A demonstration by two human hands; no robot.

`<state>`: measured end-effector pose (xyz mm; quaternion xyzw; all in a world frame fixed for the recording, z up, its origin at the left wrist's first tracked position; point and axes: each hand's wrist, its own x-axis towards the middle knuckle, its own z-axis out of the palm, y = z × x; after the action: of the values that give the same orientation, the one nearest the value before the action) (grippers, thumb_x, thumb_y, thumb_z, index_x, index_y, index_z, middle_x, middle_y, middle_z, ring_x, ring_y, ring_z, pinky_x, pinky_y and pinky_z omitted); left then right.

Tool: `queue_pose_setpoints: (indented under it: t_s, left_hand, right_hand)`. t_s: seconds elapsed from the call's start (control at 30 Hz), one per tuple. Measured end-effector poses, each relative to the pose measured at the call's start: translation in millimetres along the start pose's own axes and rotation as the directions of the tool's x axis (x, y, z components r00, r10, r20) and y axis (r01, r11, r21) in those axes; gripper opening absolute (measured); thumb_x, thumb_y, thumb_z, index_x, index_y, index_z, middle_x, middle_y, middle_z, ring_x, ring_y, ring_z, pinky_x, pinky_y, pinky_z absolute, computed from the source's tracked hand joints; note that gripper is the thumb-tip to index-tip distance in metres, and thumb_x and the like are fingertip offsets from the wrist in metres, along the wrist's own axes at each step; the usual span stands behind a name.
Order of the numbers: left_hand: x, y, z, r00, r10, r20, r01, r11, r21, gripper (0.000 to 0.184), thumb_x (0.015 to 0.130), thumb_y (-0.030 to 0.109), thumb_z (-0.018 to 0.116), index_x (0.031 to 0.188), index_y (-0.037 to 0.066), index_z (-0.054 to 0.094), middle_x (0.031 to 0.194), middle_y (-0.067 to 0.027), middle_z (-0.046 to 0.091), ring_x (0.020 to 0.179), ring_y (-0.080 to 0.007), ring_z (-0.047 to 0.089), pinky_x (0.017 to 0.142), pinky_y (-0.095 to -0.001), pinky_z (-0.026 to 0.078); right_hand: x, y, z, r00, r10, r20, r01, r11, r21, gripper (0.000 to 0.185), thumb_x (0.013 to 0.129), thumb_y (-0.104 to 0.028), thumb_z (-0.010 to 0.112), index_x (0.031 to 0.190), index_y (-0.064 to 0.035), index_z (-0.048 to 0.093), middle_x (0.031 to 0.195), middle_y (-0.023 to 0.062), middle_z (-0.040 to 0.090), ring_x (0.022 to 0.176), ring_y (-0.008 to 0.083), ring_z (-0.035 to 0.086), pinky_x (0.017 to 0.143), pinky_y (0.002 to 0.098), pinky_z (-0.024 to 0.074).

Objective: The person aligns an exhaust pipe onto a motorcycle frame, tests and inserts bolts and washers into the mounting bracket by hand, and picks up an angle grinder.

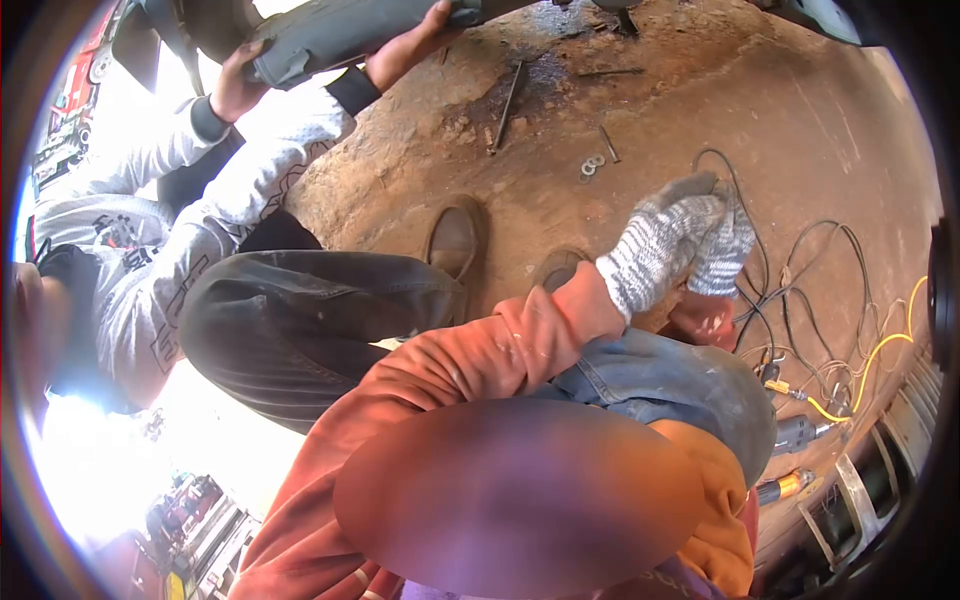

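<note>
My left hand (657,243), in a grey-and-white knitted glove, reaches across and lies against my right hand (722,257), which wears a matching glove. Both are together above my bent knee, fingers curled close. Anything between them is hidden. Black cables (757,230) run on the ground just beside the gloves. Nearby on the brown ground are several washers (592,166) and a short bolt (610,144). Farther off lie a long metal rod (508,108) and another thin rod (612,71).
At upper left, a co-worker in a grey-white hoodie (250,185) holds a large dark-grey cylindrical metal part (345,42) with both hands. A yellow cable (880,350), a grey power tool (797,434) and an orange-and-black tool (785,487) lie at right, near a slotted metal frame (850,510).
</note>
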<state>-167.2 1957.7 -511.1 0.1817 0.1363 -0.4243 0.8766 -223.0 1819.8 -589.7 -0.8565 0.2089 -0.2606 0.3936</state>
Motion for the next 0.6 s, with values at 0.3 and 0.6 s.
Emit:
queue_pose_setpoints:
  t_s: [0.3, 0.6]
  left_hand:
    - [-18, 36, -29, 0.986, -0.140, -0.091, 0.135, 0.989, -0.051, 0.049, 0.091, 0.027, 0.062, 0.126, -0.005, 0.051, 0.130, -0.0234, 0.053, 0.118, -0.0351, 0.055, 0.104, -0.0438, 0.042]
    - [1, 29, 0, 0.988, 0.130, 0.079, -0.099, 0.944, -0.314, 0.038, 0.090, 0.019, 0.063, 0.123, 0.003, 0.056, 0.115, -0.0143, 0.063, 0.107, -0.0289, 0.061, 0.096, -0.0353, 0.049]
  right_hand:
    - [43, 77, -94, 0.942, 0.327, 0.069, -0.293, 0.908, -0.300, 0.023, 0.095, -0.022, 0.051, 0.092, -0.0049, 0.067, 0.077, 0.0067, 0.064, 0.066, 0.0207, 0.057, 0.060, 0.0380, 0.0470]
    - [20, -36, 17, 0.949, -0.314, 0.045, 0.316, 0.924, -0.214, 0.019, 0.091, -0.005, 0.054, 0.105, 0.0016, 0.065, 0.070, 0.0122, 0.064, 0.057, 0.0239, 0.059, 0.052, 0.0383, 0.0453]
